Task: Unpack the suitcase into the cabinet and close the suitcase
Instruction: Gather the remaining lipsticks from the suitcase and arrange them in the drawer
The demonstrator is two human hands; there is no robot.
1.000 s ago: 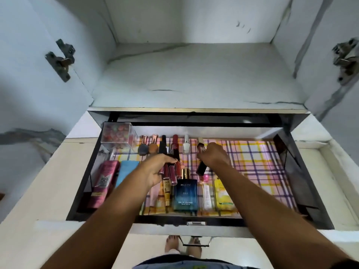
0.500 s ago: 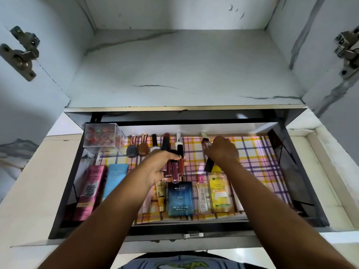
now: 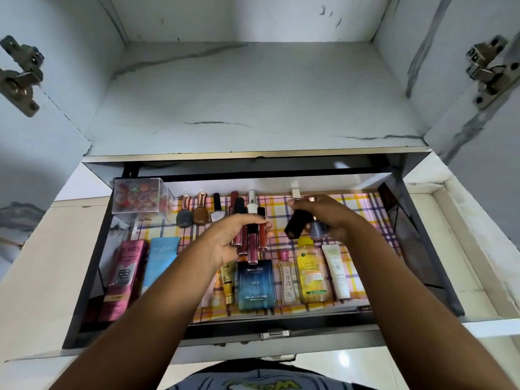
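Two hands over the open drawer (image 3: 84,277) of the cabinet (image 3: 253,108), each one loaded. My left hand (image 3: 225,243) grips a bundle of lip gloss tubes (image 3: 251,243), thumb and fingers curled round them, caps pointing to 12 o'clock so they can go down in line with the row of nail polish bottles (image 3: 201,212) at the drawer's 11 o'clock. My right hand (image 3: 332,220) holds a black lipstick tube (image 3: 298,225), tilted, and what looks like a grey polish bottle (image 3: 319,230) tucked under the fingers; blur keeps me from being sure of that one.

Tubes are slim, dark red and maroon, glossy, with black caps. They hang just above the blue cologne box (image 3: 255,284). The checked liner (image 3: 351,215) at 1 o'clock is bare, likely the landing spot. Suitcase not in view.
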